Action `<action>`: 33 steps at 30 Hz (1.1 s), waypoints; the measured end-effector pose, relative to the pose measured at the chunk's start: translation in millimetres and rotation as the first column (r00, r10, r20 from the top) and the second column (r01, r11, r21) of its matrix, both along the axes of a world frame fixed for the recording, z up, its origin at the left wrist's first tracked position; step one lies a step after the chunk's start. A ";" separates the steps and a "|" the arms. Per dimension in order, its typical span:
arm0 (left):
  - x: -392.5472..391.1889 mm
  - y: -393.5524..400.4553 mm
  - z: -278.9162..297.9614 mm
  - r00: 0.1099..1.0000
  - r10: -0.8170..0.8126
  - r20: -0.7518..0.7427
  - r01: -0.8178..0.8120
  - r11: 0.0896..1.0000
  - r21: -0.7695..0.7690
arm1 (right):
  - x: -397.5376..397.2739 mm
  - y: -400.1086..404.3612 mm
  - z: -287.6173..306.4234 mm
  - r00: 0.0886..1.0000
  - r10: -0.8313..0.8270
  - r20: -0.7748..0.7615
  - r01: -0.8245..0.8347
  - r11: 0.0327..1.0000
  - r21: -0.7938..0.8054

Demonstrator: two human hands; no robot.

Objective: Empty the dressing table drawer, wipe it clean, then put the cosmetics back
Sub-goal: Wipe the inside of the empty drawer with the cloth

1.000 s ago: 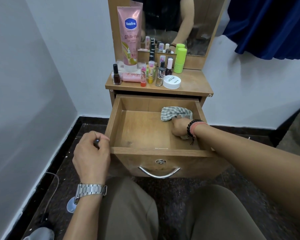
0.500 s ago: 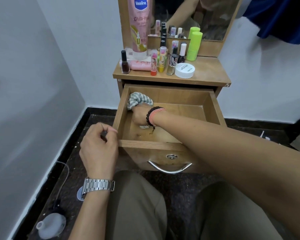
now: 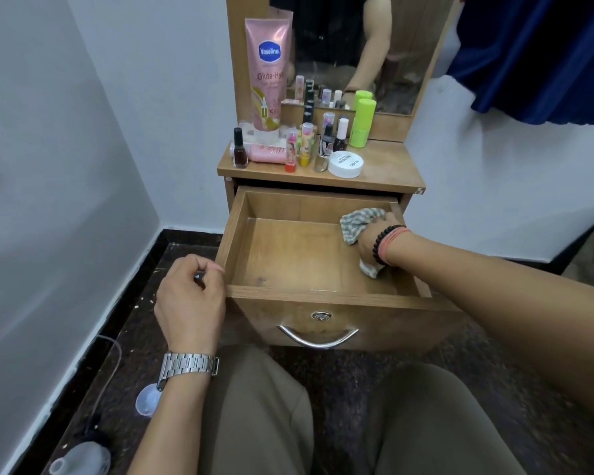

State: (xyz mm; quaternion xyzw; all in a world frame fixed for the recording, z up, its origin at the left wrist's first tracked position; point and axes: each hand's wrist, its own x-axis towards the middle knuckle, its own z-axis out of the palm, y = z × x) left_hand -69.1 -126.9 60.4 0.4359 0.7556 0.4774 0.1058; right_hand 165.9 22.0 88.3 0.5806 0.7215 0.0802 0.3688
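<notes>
right hand [image 3: 369, 243] grips the striped grey-green cloth [image 3: 359, 222] against the right inner wall of the open wooden drawer [image 3: 288, 258], left hand [image 3: 189, 299] loosely curled on nothing beside its front corner; risk: unbraced drawer may shift, toppling upright cosmetic bottles [image 3: 309, 145] above.

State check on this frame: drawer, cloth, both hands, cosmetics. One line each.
drawer: pulled open, holds only the cloth and the right hand.
cloth: bunched, against the drawer's right inner side.
right hand: inside the drawer, grips the cloth.
left hand: fingers curled, at the drawer's front left corner; contact unclear.
cosmetics: out on the tabletop, mostly upright.
</notes>
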 end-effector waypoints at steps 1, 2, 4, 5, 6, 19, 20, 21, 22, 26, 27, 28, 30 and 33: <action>-0.1 -0.1 0.2 1.000 0.001 -0.002 -0.001 1.000 -0.002 | -0.8 -4.1 1.9 0.999 0.010 0.031 -0.009 1.000 -0.025; -0.6 -0.6 0.3 1.000 0.002 -0.004 -0.002 1.000 -0.004 | -0.2 -8.5 0.9 1.000 0.024 0.015 -0.023 0.998 -0.057; -0.8 -1.6 0.9 1.000 0.004 -0.006 -0.004 1.000 -0.007 | 2.5 -16.7 -0.6 0.999 0.015 -0.033 -0.019 0.991 -0.132; -0.6 -2.0 1.0 1.000 0.005 -0.007 -0.005 1.000 -0.009 | 1.5 -24.2 4.1 1.000 -0.009 -0.028 0.004 0.986 -0.166; 0.1 -1.9 1.5 1.000 0.004 -0.008 -0.004 1.000 -0.009 | 1.6 -30.7 9.1 0.997 -0.044 -0.057 0.031 0.978 -0.208; 0.6 0.7 1.9 1.000 0.019 -0.009 -0.019 1.000 -0.015 | 7.2 -27.9 10.3 0.855 -0.327 -0.403 0.064 0.837 -0.544; 1.5 0.2 3.2 1.000 0.020 -0.005 -0.020 1.000 -0.013 | 4.8 -26.0 6.1 0.823 -0.344 -0.452 0.062 0.845 -0.531; 1.7 0.2 3.5 1.000 0.022 -0.002 -0.022 1.000 -0.012 | -1.7 -22.7 -1.7 0.810 -0.326 -0.487 0.045 0.863 -0.503; 2.0 0.3 3.6 1.000 0.023 -0.001 -0.023 1.000 -0.013 | -12.7 -22.7 -6.1 0.776 -0.316 -0.545 0.016 0.875 -0.484; 0.1 0.9 0.8 1.000 0.022 -0.006 -0.022 1.000 -0.018 | -76.9 -19.8 -15.9 0.609 -0.163 -0.776 -0.098 0.956 -0.278; -0.5 1.0 0.3 1.000 0.022 -0.008 -0.022 1.000 -0.016 | -92.4 -15.5 -20.7 0.573 -0.155 -0.805 -0.110 0.959 -0.262; -1.2 1.2 -0.1 1.000 0.021 -0.011 -0.021 1.000 -0.015 | -106.6 -13.4 -21.4 0.538 -0.140 -0.831 -0.131 0.960 -0.246; -2.1 1.4 0.0 1.000 0.014 -0.021 -0.015 1.000 -0.012 | -125.4 -7.2 -18.4 0.505 -0.083 -0.859 -0.164 0.968 -0.189; -3.1 2.4 -0.3 1.000 0.010 -0.025 -0.011 1.000 -0.012 | -128.3 2.9 -9.9 0.464 0.061 -0.884 -0.120 0.993 0.005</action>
